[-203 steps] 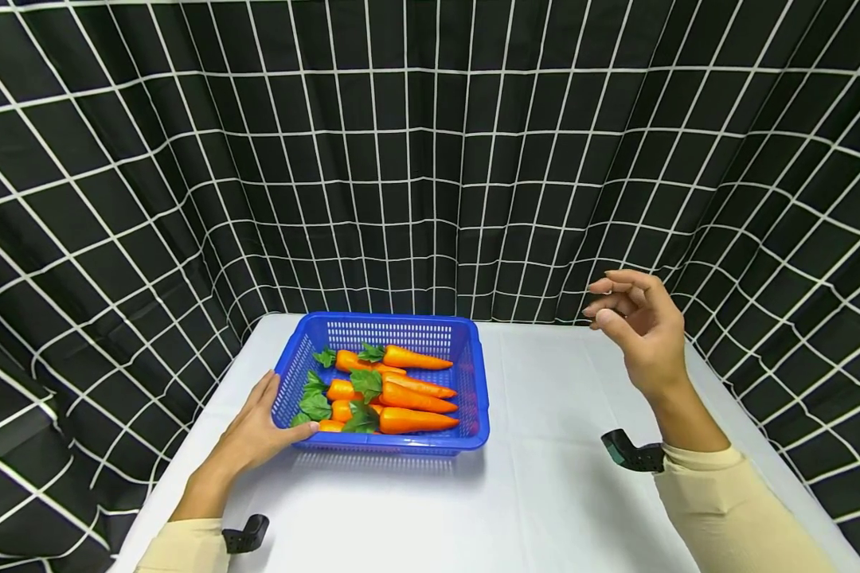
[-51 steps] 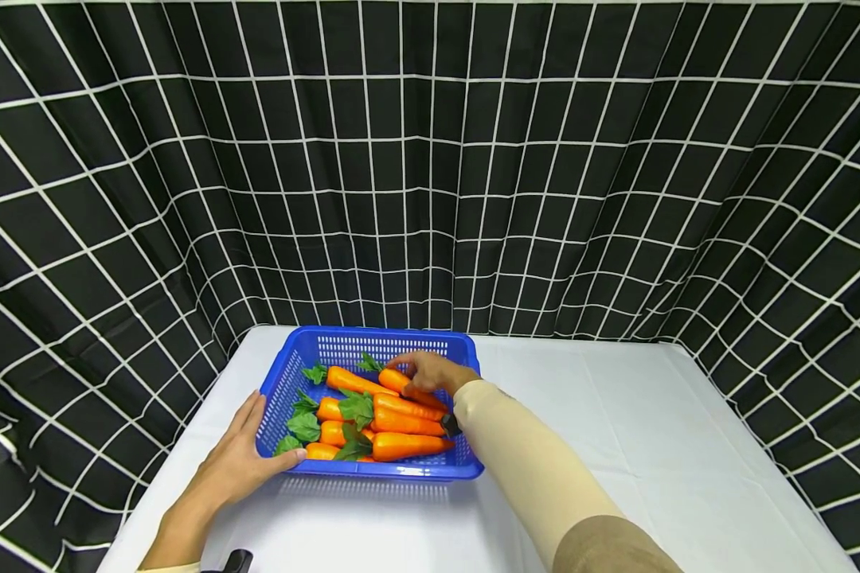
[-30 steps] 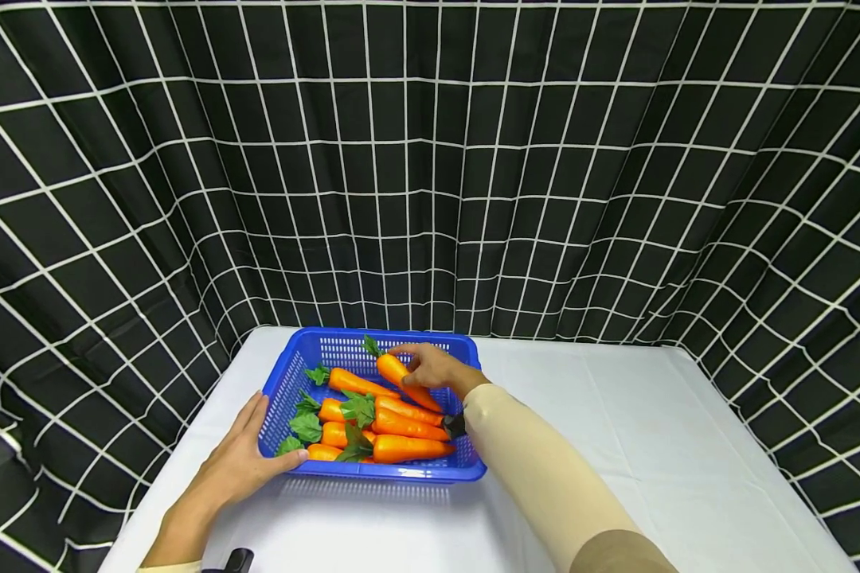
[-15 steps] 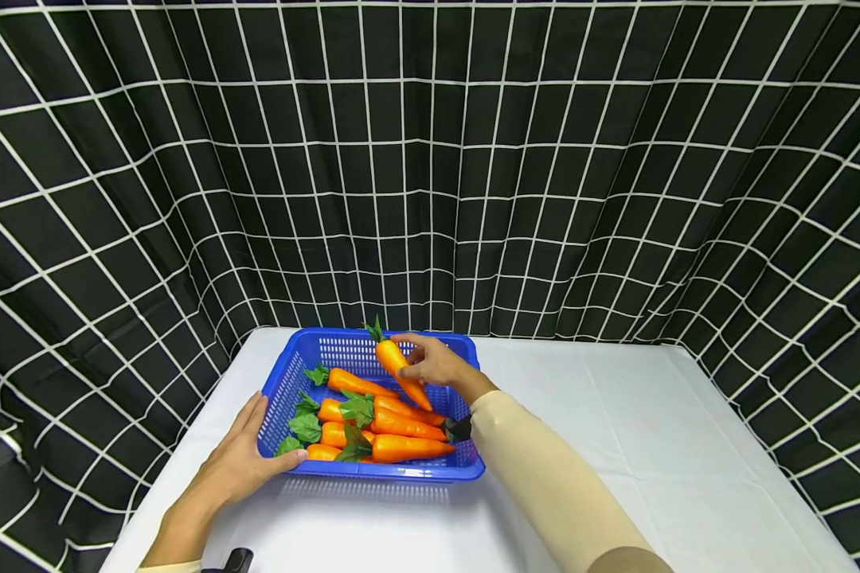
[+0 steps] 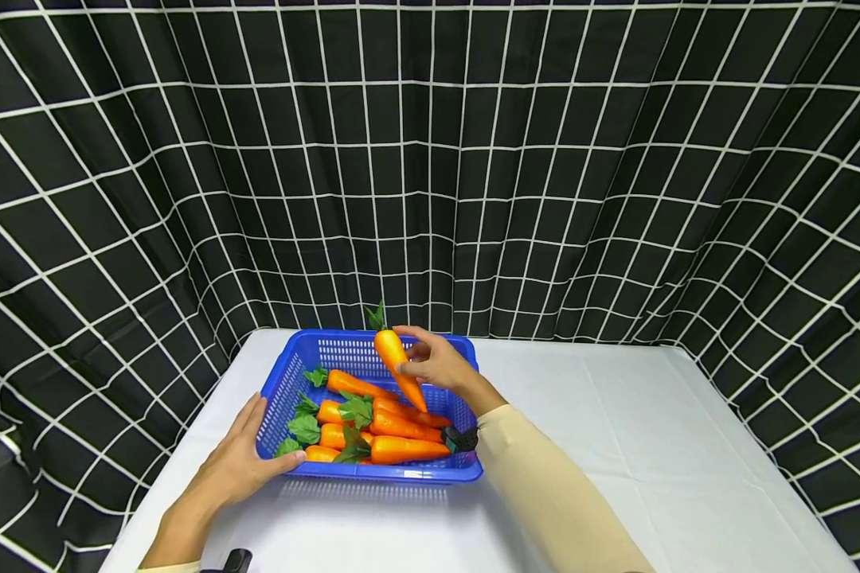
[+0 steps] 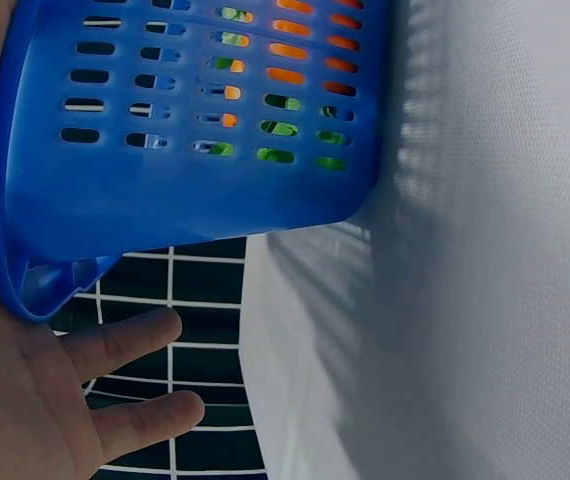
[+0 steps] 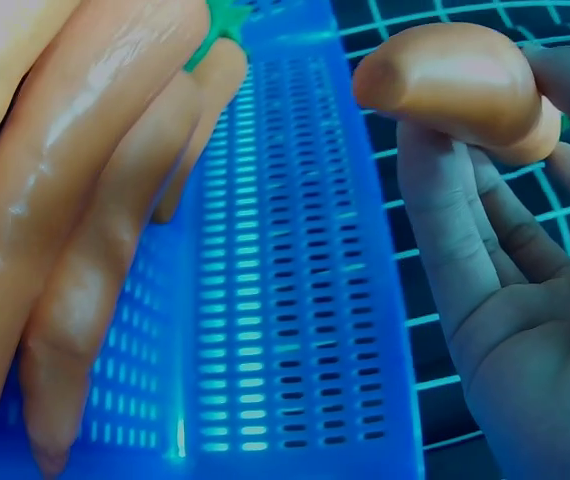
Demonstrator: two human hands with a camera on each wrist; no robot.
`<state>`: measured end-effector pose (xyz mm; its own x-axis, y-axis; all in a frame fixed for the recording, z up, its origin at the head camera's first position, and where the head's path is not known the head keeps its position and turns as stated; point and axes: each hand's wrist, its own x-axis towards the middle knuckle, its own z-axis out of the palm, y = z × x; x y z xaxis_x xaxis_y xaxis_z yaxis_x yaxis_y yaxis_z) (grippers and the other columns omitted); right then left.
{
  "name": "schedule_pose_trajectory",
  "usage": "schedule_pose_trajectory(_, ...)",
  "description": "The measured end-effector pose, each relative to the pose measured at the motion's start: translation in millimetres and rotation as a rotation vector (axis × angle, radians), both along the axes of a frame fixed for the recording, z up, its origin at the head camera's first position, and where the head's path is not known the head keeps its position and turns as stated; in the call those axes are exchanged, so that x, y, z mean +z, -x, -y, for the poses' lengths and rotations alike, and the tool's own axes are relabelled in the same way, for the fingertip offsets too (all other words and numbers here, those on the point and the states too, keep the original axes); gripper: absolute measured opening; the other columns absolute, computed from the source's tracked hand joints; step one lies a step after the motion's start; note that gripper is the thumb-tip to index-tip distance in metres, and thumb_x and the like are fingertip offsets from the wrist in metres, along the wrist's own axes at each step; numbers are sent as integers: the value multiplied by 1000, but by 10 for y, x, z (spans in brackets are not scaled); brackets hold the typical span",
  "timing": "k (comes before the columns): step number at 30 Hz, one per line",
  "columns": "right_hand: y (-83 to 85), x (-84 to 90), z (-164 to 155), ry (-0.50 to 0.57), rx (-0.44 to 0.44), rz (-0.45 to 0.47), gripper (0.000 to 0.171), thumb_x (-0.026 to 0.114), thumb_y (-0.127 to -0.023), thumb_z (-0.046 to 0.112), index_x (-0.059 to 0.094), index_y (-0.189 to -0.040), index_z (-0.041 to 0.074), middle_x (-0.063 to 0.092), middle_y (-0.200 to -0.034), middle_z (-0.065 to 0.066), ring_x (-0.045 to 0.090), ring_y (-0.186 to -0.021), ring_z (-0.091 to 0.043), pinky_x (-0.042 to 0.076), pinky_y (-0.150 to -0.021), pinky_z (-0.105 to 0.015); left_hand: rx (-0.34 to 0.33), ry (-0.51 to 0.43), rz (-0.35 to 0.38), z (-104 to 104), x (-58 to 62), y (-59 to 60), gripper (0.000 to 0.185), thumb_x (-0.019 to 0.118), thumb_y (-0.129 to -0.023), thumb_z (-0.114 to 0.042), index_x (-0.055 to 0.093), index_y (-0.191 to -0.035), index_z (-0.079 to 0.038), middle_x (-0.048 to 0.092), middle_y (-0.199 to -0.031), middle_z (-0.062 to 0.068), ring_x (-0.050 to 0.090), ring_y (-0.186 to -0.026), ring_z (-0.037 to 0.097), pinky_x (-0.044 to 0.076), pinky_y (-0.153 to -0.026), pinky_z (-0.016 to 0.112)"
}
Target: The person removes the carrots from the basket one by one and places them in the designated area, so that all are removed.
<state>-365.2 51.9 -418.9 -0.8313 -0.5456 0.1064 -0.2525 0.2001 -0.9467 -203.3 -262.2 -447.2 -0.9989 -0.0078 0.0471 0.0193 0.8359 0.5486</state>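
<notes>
A blue slotted plastic basket point(image 5: 380, 473) stands on the table at centre-left with several orange carrots point(image 5: 408, 450) lying inside, green leafy tops mostly to the left. My right hand point(image 5: 440, 364) pinches one carrot point(image 5: 392, 354) between thumb and fingers. That carrot tilts over the basket, leaves up at the back rim and tip pointing down to the right. In the right wrist view the held carrot point(image 7: 455, 85) appears beside the slotted wall. My left hand point(image 5: 232, 469) rests at the basket's front left corner, thumb on the front rim, straight fingers along the left side.
White cloth covers the table point(image 5: 616, 430). A black curtain with a white grid point(image 5: 430, 175) surrounds it at the back and on both sides. Against the lying carrots, a dark wrist camera point(image 5: 462, 439) hangs below my right wrist.
First apart from the basket, my right hand reached in and took hold of a carrot at the back. It has since raised the carrot, tilting the leafy end up. My left hand stays on the basket.
</notes>
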Motion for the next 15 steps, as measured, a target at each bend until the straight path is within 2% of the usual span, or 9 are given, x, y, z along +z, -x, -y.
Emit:
schedule_pose_trajectory(6, -140, 118, -61, 75, 4, -47, 63, 71, -87, 6, 47, -143, 20, 63, -102, -17, 65, -87, -28, 58, -68, -40, 4, -5, 2, -5, -3, -21, 117, 70, -76, -64, 9, -154, 0, 6, -158, 20, 23, -133, 53, 26, -98, 70)
schedule_pose_trajectory(13, -495, 537, -180, 158, 3, -125, 60, 67, -88, -1, 45, -143, 8, 61, -105, -25, 64, -90, -34, 57, -73, -41, 4, -5, 6, -1, -1, -10, 117, 70, -76, -64, 9, -154, -2, 5, -158, 20, 24, -132, 54, 26, -97, 71)
schedule_pose_trajectory(15, -533, 569, -213, 176, -2, -153, 59, 67, -88, -1, 45, -143, 6, 61, -105, -25, 64, -92, -36, 56, -76, -40, 3, -5, 3, -1, -4, -3, 117, 70, -76, -64, 9, -154, -2, 6, -158, 20, 24, -132, 55, 26, -97, 71)
